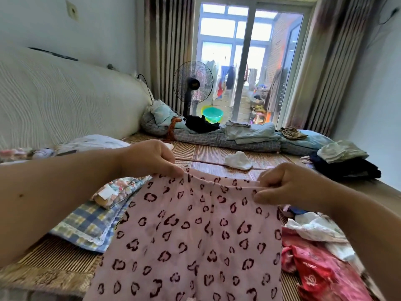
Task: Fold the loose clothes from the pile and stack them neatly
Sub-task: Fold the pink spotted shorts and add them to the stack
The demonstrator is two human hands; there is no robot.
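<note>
- The fingers (170, 168) of the left hand (149, 158) are curled. They pinch the top edge of the pink cloth (195, 235) at its left corner.
- The right hand (288, 185) pinches the same top edge at its right corner, with its fingers curled too.
- The pink cloth has dark hearts on it. It hangs down from both hands, spread wide between them, over the near part of the mat (208, 153).
- Just left of it, a checked pillow (86, 224) in blue and yellow lies on the mat.
- Low on the right is the pile of loose clothes (314, 257), red, pink and white.
- Farther back on the right sits a folded stack (345, 164) of dark clothes with a pale green one on top.
- A small white cloth (237, 160) lies alone on the mat, past the hands.
- A fan (193, 82) stands by the glass door, with a green tub (212, 114) beside it.
</note>
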